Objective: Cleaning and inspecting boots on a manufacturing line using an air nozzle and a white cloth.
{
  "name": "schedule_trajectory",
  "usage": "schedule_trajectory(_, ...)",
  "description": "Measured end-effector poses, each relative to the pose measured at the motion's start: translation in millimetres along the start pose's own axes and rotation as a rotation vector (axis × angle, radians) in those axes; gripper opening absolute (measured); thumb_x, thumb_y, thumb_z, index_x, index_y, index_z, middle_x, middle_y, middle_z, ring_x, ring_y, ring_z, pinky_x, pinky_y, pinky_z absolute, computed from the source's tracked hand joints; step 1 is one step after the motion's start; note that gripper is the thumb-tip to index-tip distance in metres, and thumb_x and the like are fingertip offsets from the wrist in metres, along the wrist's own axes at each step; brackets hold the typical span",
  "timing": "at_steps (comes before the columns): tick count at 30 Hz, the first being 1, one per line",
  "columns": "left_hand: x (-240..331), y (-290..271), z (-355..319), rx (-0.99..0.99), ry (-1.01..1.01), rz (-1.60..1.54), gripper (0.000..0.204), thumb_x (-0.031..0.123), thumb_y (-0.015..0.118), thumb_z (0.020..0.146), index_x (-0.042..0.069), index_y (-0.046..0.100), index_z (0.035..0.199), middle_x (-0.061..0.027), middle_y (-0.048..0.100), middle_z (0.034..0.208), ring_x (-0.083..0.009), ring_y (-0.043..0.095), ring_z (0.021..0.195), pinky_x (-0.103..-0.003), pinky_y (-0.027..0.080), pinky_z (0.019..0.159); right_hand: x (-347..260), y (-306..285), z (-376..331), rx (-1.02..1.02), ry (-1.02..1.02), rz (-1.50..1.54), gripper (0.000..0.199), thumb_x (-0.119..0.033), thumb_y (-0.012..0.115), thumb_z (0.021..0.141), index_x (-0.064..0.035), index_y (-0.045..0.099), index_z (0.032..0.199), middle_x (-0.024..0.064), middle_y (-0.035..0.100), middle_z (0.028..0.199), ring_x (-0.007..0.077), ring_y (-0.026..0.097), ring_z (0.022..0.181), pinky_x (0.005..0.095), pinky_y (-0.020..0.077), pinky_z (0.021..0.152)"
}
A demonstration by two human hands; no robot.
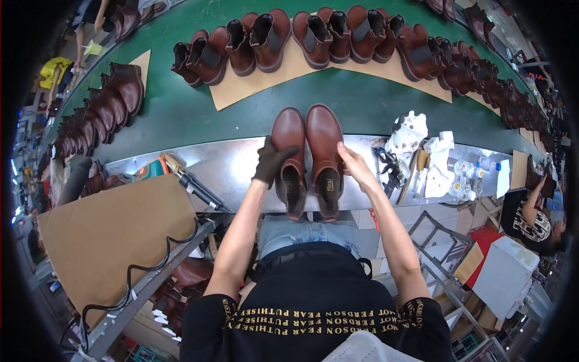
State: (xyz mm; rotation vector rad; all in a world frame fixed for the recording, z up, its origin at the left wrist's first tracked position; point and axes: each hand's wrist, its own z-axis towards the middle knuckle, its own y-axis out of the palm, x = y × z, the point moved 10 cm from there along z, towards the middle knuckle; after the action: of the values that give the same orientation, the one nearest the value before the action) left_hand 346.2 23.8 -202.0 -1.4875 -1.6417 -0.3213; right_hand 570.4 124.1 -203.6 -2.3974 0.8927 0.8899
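Currently, a left boot (287, 128) and a right boot (324, 125), both reddish brown, are held side by side over the steel strip (238, 160), their toes past its far edge and their openings toward the person; whether the soles touch it, I cannot tell. The left hand (274, 161), in a dark glove, pinches the left boot from its outer side, thumb laid across the top. The right hand (357, 168), bare, clasps the outer side of the right boot, digits pressed to the leather; some of its fingers are hidden.

On the right part of the steel strip are a spotted cloth (408, 133), a black tool (391, 168), a brush (422, 160), a white cloth (439, 169) and clear plastic bottles (465, 170). On its left part lies a dark tube-shaped tool (202, 192).

Beyond the steel strip, on the green table (253, 117), a long row of boots (271, 42) stands partly on cardboard sheets (232, 90); another group of boots (114, 105) stands past its left end. On the near side of the strip, at left, are a large cardboard piece (117, 235) and a wavy black cord (128, 279).
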Motion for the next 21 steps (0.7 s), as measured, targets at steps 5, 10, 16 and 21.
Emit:
schedule_trajectory(5, 35, -10, 17, 0.092, -0.257, 0.419, 0.118, 0.053, 0.079, 0.046, 0.002, 0.021, 0.134, -0.0314, 0.03, 0.129, -0.048, 0.048, 0.108, -0.044, 0.046, 0.088, -80, 10, 26, 0.222, -0.162, -0.655, 0.113, -0.061, 0.07, 0.06, 0.0139, 0.027, 0.133, 0.0331, 0.046, 0.122, 0.0405, 0.045, 0.116, 0.0406, 0.0296, 0.104)
schedule_trajectory(10, 10, -43, 37, 0.043, 0.136, -0.06, 0.075, 0.034, 0.08, 0.058, 0.002, 0.053, 0.12, -0.0154, 0.062, 0.108, -0.024, 0.06, 0.097, -0.037, 0.049, 0.082, -90, 11, 48, 0.189, -0.202, -0.644, 0.112, -0.048, 0.077, 0.054, 0.0119, 0.027, 0.134, 0.0277, 0.057, 0.113, 0.0361, 0.054, 0.109, 0.0386, 0.0355, 0.1)
schedule_trajectory(16, 11, -61, 20, -0.097, 0.094, -0.315, 0.061, 0.025, 0.077, 0.067, 0.0, 0.054, 0.117, -0.0102, 0.062, 0.104, -0.0174, 0.06, 0.09, -0.03, 0.048, 0.08, -97, -8, 25, 0.064, -0.359, -0.061, 0.091, -0.029, 0.082, 0.055, 0.0075, 0.041, 0.128, 0.0253, 0.059, 0.11, 0.0317, 0.059, 0.103, 0.0338, 0.0453, 0.088)
schedule_trajectory(21, 45, -54, -3, 0.089, 0.29, -0.342, 0.063, 0.029, 0.073, 0.075, 0.0, 0.045, 0.124, -0.0133, 0.055, 0.117, -0.0177, 0.052, 0.105, -0.031, 0.044, 0.087, -129, 1, -11, 0.385, -0.48, -0.423, 0.098, -0.036, 0.08, 0.057, 0.0021, 0.034, 0.134, 0.0252, 0.053, 0.115, 0.0377, 0.051, 0.106, 0.0411, 0.0405, 0.092)
